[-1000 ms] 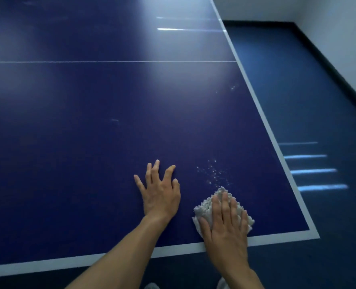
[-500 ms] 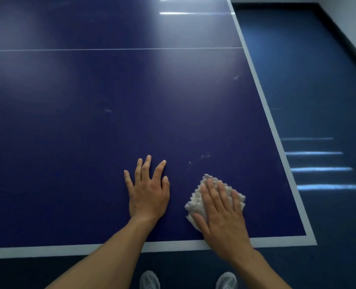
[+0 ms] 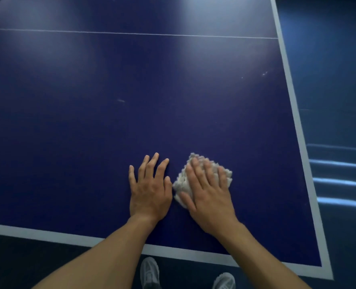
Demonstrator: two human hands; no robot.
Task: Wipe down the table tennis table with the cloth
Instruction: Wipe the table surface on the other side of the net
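From my seat, the left of the view is all bare blue table tennis table (image 3: 79,142), with one pale scuff (image 3: 121,100) on it that I judge has not yet been wiped. Next comes my left hand (image 3: 150,190), laid palm down on the surface with the fingers straight and slightly spread, holding nothing; I read it as a brace that takes my weight while I lean over the near edge. Just beside it, almost touching the thumb, lies the cloth (image 3: 182,183), a pale, nubbly wad sitting flat on the table near the right-hand corner. My right hand (image 3: 206,195) covers most of it, fingers extended and pressing down rather than curled round it, the thumb lying along its near edge. A flat palm like that spreads pressure so the whole pad drags across the surface. Its fingertips look a little blurred. Further right and up the table are a few small white marks (image 3: 264,73), likely the next area to work on, then the white border line (image 3: 293,105) and the dark floor (image 3: 335,80) beyond.
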